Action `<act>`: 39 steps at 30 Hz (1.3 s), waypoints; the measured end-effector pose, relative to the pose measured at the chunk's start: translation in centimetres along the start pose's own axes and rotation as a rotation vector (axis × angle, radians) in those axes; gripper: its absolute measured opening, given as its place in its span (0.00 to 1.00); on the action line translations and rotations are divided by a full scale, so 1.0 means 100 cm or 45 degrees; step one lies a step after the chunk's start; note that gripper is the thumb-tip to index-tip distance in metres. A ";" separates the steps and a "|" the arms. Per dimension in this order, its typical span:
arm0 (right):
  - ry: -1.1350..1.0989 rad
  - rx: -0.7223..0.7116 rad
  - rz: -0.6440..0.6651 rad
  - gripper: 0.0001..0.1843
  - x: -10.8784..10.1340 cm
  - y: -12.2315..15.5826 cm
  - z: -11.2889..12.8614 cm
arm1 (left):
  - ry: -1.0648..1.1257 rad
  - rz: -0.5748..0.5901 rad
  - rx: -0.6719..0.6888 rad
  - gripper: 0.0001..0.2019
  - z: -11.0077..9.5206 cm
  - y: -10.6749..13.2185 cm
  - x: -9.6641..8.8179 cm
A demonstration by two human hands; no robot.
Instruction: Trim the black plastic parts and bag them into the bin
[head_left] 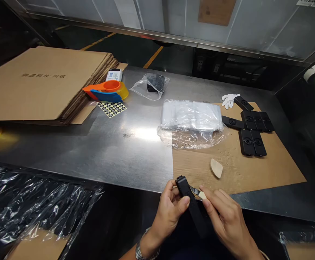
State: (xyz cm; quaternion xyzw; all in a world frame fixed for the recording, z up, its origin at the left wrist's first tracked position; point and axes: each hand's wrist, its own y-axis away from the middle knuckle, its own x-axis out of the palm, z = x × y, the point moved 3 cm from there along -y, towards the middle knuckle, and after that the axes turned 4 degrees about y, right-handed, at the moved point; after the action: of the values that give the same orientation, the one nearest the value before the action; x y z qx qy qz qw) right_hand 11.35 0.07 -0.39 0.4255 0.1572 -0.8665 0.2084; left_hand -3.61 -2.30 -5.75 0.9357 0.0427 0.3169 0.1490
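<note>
My left hand (pixel 168 209) grips a long black plastic part (pixel 186 189) just off the table's front edge, its thumb lying across the part. In my right hand (pixel 225 213) is a small knife (pixel 200 193) with a pale handle, pinched between thumb and fingers. Its blade is at the right side of the black part; whether it touches cannot be made out. The lower end of the part fades into the dark below. A pale wedge-shaped pad (pixel 216 168) lies on the cardboard sheet (pixel 276 162) beyond my right hand.
Several black parts (pixel 251 142) rest at the sheet's right, by a white glove (pixel 229 100). A plastic-wrapped stack (pixel 191 115) sits behind the pad. Tape rolls (pixel 111 86), round stickers (pixel 111 108) and a cardboard pile (pixel 43 83) occupy the left. A bagged black item (pixel 156 83) lies further back.
</note>
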 end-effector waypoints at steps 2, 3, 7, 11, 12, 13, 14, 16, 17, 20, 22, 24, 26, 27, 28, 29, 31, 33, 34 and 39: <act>0.049 -0.026 -0.017 0.17 0.000 0.000 0.002 | -0.021 -0.004 -0.007 0.19 -0.001 0.001 0.000; 0.068 -0.037 -0.024 0.17 0.000 0.001 0.002 | -0.034 -0.008 -0.012 0.19 -0.001 0.002 0.001; 0.112 -0.054 -0.044 0.17 0.002 0.001 0.002 | -0.070 -0.016 -0.026 0.20 -0.003 0.002 0.003; 0.123 -0.038 -0.036 0.18 0.000 0.001 0.003 | -0.073 0.004 -0.025 0.20 -0.004 0.002 0.003; 0.113 -0.031 -0.022 0.18 0.000 0.001 0.002 | -0.074 0.008 -0.023 0.20 -0.004 0.002 0.003; 0.101 -0.019 -0.004 0.18 0.001 0.001 0.001 | -0.073 0.015 -0.019 0.19 -0.004 0.002 0.003; 0.093 0.004 0.017 0.17 0.003 0.000 -0.001 | -0.069 0.026 -0.012 0.19 -0.005 0.003 0.004; 0.091 0.082 0.049 0.16 0.009 0.000 -0.009 | -0.057 0.054 0.003 0.20 -0.006 0.004 0.005; 0.079 0.129 0.060 0.15 0.012 -0.001 -0.013 | -0.049 0.072 0.011 0.20 -0.006 0.005 0.006; -0.082 0.242 0.060 0.15 0.018 -0.002 -0.022 | -0.015 0.092 0.017 0.20 -0.005 0.004 0.006; -0.249 0.279 0.057 0.15 0.016 -0.002 -0.022 | 0.016 0.080 -0.002 0.19 -0.003 0.002 0.004; -0.393 0.309 0.085 0.15 0.012 -0.003 -0.020 | 0.029 0.065 -0.021 0.19 0.000 0.001 0.003; -0.521 0.344 0.157 0.14 0.009 -0.004 -0.017 | 0.025 0.062 -0.022 0.18 0.001 0.000 0.003; -0.579 0.365 0.195 0.14 0.009 -0.004 -0.015 | 0.021 0.065 -0.019 0.18 0.001 0.000 0.003; -0.636 0.390 0.228 0.14 0.009 -0.005 -0.014 | 0.018 0.069 -0.020 0.19 0.001 0.001 0.004; -0.695 0.420 0.254 0.14 0.010 -0.007 -0.013 | 0.014 0.073 -0.023 0.19 0.002 0.001 0.004; -0.829 0.479 0.297 0.15 0.014 -0.012 -0.011 | 0.007 0.082 -0.035 0.19 0.001 0.002 0.005; -0.975 0.525 0.324 0.15 0.019 -0.019 -0.008 | -0.006 0.085 -0.049 0.20 0.000 0.003 0.006; -1.050 0.546 0.345 0.15 0.021 -0.023 -0.006 | -0.012 0.085 -0.054 0.20 0.000 0.003 0.006; -1.332 0.643 0.448 0.17 0.027 -0.033 -0.002 | -0.022 0.138 -0.053 0.22 -0.006 0.007 0.010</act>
State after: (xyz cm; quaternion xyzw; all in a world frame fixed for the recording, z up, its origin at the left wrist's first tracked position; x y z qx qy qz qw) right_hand 8.32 2.40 -2.34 -0.0008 -0.2493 -0.9238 0.2905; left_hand -3.15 -2.62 -4.51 0.9360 -0.0158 0.3172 0.1515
